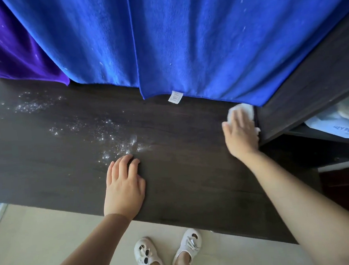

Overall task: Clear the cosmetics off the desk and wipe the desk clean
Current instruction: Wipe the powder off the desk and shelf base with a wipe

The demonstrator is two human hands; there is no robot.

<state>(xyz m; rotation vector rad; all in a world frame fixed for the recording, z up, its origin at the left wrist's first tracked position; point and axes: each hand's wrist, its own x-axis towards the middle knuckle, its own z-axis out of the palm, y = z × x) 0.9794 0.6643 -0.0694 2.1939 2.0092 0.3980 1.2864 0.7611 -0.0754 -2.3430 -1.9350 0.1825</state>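
Wiping step is under way; no cosmetics show on the dark bench [183, 173], so clearing looks done, judging by the bare top. Right hand [240, 133] lies flat on a white wipe [243, 110] at the far right end of the bench, fingers [235, 117] straight and pressing the wipe down, hard against a dark side panel [304, 92]. Left hand [124, 184] rests on the bench near the front edge, fingers loosely bent, holding nothing, fingertips just beside the nearest bit of white powder [107, 135]. Powder spreads in scattered specks from there toward the far left of the bench, well apart from the wipe. Blue cloth [183, 37] and purple cloth [6, 45] hang along the back, hems touching or just above the bench, can't tell which. Floor below shows two white shoes [168, 252]. Next move, my guess: drag the wipe leftward across the bench into the powder, keep flat pressure, gather specks rather than scatter them off the edge; left hand would need to lift clear of the path.
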